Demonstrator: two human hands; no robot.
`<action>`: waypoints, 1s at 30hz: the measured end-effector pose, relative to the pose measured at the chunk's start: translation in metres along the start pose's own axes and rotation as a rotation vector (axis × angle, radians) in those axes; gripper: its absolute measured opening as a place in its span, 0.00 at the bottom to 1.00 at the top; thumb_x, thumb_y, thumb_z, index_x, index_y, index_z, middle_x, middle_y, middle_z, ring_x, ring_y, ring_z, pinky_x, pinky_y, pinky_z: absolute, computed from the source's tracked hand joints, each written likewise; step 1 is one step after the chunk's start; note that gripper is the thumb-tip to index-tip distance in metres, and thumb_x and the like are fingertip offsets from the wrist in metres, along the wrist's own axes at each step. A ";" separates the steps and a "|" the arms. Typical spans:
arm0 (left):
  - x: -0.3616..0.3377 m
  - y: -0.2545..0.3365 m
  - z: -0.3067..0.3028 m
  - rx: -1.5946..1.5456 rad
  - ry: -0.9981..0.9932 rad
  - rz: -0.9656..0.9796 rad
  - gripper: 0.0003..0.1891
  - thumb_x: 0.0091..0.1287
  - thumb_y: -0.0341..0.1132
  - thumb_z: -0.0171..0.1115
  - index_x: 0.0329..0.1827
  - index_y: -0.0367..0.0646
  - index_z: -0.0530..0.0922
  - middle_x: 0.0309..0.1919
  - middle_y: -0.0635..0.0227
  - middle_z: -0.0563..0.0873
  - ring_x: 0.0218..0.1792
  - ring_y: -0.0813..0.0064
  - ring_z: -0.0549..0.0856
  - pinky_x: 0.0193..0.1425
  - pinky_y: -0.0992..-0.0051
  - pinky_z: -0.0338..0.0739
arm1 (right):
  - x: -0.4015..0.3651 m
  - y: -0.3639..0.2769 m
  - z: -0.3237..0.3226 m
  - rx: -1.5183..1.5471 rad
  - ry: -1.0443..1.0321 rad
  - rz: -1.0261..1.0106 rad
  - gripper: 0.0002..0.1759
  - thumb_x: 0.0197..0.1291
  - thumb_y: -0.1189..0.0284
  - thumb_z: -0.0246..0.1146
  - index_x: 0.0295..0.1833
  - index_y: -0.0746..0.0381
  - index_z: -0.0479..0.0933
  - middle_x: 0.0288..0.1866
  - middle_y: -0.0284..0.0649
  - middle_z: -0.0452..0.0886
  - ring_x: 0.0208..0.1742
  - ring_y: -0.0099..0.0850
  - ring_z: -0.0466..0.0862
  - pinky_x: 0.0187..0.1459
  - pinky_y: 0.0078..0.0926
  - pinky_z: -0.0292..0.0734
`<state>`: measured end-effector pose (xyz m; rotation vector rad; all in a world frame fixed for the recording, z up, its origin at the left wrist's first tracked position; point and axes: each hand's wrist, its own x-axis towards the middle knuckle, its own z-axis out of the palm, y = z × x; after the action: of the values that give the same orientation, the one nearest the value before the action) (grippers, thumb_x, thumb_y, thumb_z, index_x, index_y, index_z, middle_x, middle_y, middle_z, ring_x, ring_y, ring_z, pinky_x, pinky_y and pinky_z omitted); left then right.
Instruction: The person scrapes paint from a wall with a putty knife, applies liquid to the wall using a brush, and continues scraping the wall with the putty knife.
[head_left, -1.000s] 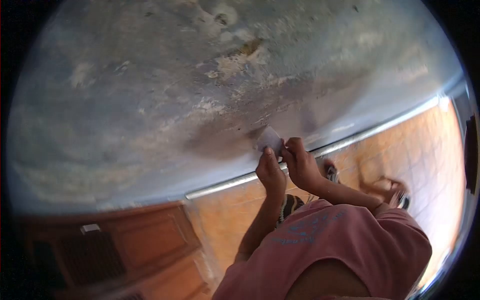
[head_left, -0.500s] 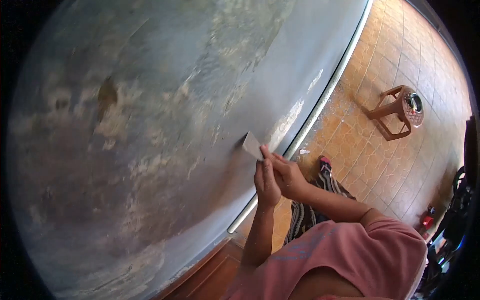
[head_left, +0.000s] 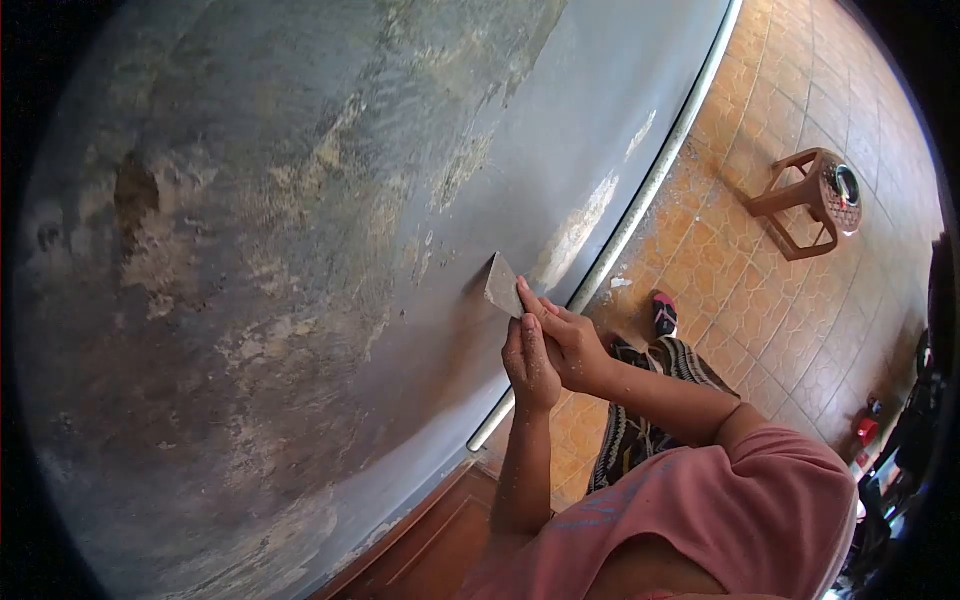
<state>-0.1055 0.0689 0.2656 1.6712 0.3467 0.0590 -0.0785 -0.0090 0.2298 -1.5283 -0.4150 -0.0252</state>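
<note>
A flat metal scraper blade (head_left: 503, 287) meets the grey wall (head_left: 430, 310), its far edge at the surface. My left hand (head_left: 532, 362) is closed round the near end of the scraper from below. Beside it, my right hand (head_left: 575, 345) also grips the scraper, with a finger laid along the blade's side. The handle is hidden by my fingers. The wall around and to the left of the blade is patchy, with peeled paint and rough pale spots. Dust specks show on my hands and forearms.
A brown plastic stool (head_left: 815, 203) with a round dark item (head_left: 845, 185) on it stands on the orange tiled floor (head_left: 710, 260). A pale pipe (head_left: 650, 190) runs along the wall's foot. A brown wooden panel (head_left: 430, 540) is at the bottom. Red and dark objects lie at the right.
The view has shifted, so the wall patches sit further left and the stool slightly higher and right. Both hands still hold the scraper against the wall. A sandalled foot shows more fully.
</note>
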 end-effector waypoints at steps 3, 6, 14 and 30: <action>0.001 -0.013 -0.005 -0.067 -0.050 0.002 0.25 0.77 0.41 0.38 0.68 0.29 0.62 0.53 0.57 0.77 0.55 0.69 0.75 0.62 0.72 0.67 | 0.000 0.005 0.000 -0.026 -0.014 0.005 0.31 0.61 0.79 0.56 0.71 0.59 0.62 0.59 0.53 0.75 0.39 0.51 0.81 0.48 0.36 0.78; 0.003 -0.020 0.004 -0.174 -0.026 0.055 0.20 0.77 0.42 0.40 0.54 0.31 0.71 0.49 0.61 0.78 0.51 0.73 0.76 0.59 0.73 0.69 | 0.004 -0.003 -0.012 -0.089 -0.048 0.006 0.30 0.61 0.78 0.56 0.71 0.58 0.62 0.59 0.49 0.75 0.41 0.50 0.82 0.52 0.34 0.77; 0.020 -0.041 0.042 -0.546 -0.016 -0.107 0.25 0.77 0.45 0.40 0.66 0.33 0.62 0.57 0.59 0.75 0.57 0.69 0.77 0.63 0.70 0.70 | 0.008 0.018 -0.049 -0.212 -0.098 0.070 0.27 0.63 0.77 0.55 0.69 0.62 0.63 0.49 0.53 0.80 0.41 0.51 0.83 0.44 0.37 0.78; 0.130 -0.153 0.155 -0.833 -0.097 0.014 0.22 0.76 0.46 0.43 0.58 0.34 0.69 0.53 0.53 0.78 0.57 0.57 0.78 0.63 0.64 0.71 | 0.073 0.185 -0.160 0.345 -0.499 0.485 0.10 0.68 0.74 0.48 0.44 0.68 0.73 0.38 0.37 0.74 0.39 0.24 0.75 0.40 0.22 0.72</action>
<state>0.0262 -0.0329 0.0742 0.8471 0.1925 0.1147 0.0790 -0.1363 0.0743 -1.2460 -0.4040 0.7820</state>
